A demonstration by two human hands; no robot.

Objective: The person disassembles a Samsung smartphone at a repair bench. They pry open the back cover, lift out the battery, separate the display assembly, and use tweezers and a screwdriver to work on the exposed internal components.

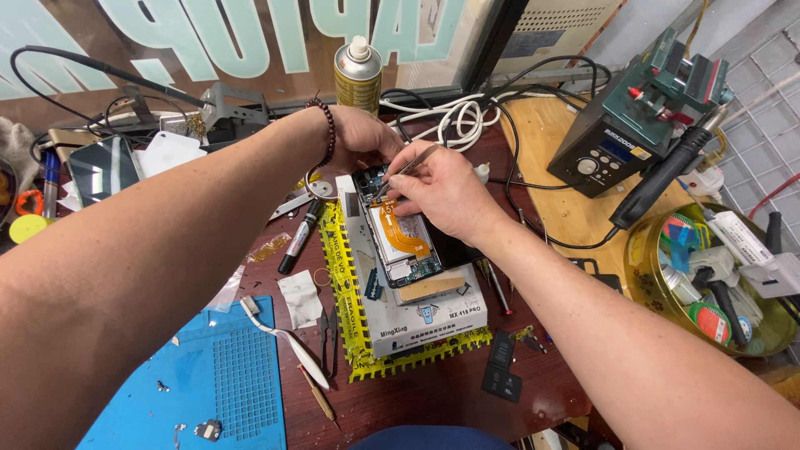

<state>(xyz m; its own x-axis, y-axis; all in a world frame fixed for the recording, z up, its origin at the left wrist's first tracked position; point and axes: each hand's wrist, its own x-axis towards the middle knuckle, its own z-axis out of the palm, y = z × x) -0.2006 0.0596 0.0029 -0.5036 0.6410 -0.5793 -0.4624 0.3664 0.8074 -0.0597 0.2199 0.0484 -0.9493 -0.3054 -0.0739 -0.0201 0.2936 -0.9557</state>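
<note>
While the left hand point(354, 137) grips the top end of the opened phone point(402, 236), the right hand point(442, 190) pinches thin tweezers point(407, 170) over its upper board. Phone lies on a white box point(425, 312), yellow mat point(350, 333) beneath, mid-bench.

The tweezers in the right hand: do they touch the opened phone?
Touching. In the head view, the right hand pinches the tweezers, whose tips come down onto the top of the opened phone, with no gap visible.
</note>
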